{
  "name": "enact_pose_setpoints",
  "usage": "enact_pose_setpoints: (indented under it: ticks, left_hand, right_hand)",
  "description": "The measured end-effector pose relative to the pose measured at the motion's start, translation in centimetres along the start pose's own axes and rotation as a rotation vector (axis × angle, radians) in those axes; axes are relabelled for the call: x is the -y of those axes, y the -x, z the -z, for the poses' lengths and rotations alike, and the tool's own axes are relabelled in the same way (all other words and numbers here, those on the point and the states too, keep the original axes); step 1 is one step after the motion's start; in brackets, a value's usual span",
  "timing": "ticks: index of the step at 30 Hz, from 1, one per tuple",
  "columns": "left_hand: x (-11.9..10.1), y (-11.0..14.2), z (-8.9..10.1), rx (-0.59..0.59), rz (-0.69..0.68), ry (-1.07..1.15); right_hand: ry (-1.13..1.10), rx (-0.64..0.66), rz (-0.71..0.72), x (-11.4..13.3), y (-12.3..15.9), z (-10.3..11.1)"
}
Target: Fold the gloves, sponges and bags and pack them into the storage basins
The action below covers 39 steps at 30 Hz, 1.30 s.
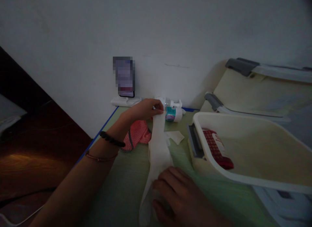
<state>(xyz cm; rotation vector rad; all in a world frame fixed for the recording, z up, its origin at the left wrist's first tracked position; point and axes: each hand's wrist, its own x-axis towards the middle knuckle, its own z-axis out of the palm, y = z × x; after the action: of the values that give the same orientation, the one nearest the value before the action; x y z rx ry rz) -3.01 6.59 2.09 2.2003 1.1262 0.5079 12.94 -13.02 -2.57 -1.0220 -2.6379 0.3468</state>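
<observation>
A long white strip point(158, 145) of thin, soft material, cloth or tissue, runs from the back of the table toward me. Its far end is pinched between the thumb and fingers of my left hand point(153, 108), which is closed. Nearer to me, my right hand point(175, 194) is curled against the strip's right side, fingers bent around its edge; the fingertips are partly hidden. Left of the strip lies a crumpled pink cloth point(139, 134). A small white packet or piece of paper point(175, 136) lies flat on its right.
Bottles, one with a pump point(175, 104) and one with a teal label point(174, 114), lie by the wall. A phone point(125, 75) stands on a white holder point(124, 101). To the right, a cream bin point(263, 139) with its lid raised holds a red patterned roll point(216, 147).
</observation>
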Motion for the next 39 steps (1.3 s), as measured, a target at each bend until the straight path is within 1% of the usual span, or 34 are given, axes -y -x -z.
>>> enact_pose_setpoints:
  ticks: [3,6,10,13,18,21,23,26,28,30,33,35,39]
  left_hand:
    - [0.0,0.0,-0.1,0.008,-0.003,0.011]
    - [-0.1,0.0,0.0,0.012,-0.006,0.019]
    - [-0.2,0.1,0.2,0.009,-0.021,0.023]
    - [-0.2,0.3,0.3,0.010,-0.027,0.025]
    - [-0.2,0.4,0.4,0.000,-0.017,0.035]
    - [-0.2,0.3,0.4,0.000,-0.014,0.048]
    - [-0.2,0.3,0.4,-0.001,-0.018,0.056]
    - [-0.1,0.3,0.4,0.002,-0.013,0.069]
    - [-0.1,0.4,0.4,0.007,-0.002,0.085]
    - [-0.2,0.4,0.5,0.009,0.006,0.110]
    - [-0.3,0.6,0.6,0.014,0.017,0.173]
    - [-0.4,0.6,0.6,0.017,0.024,0.228]
    - [-0.8,0.9,0.8,0.010,0.007,0.352]
  right_hand:
    - [-0.057,0.151,-0.049,-0.7,0.0,0.4]
    - [-0.047,0.205,0.006,-1.0,0.0,0.8]
    - [0.054,0.144,0.088,-1.0,0.1,0.5]
    - [0.055,0.100,0.084,-1.1,0.1,0.5]
    - [-0.196,0.045,-0.019,-1.2,0.2,1.8]
    - [-0.306,0.004,-0.068,-1.0,0.3,2.0]
    - [-0.317,0.008,-0.039,-0.8,0.2,1.4]
    - [-0.240,0.084,0.053,-0.5,0.0,-0.1]
    - [-0.195,0.113,0.075,-0.5,-0.1,-1.0]
    - [-0.170,0.088,0.097,-0.5,0.0,-1.4]
    - [-0.169,0.002,0.113,-0.4,0.0,-1.2]
    - [-0.204,-0.014,0.060,-0.3,-0.1,-0.7]
    - [-0.357,0.042,-0.133,-0.4,-0.3,-0.2]
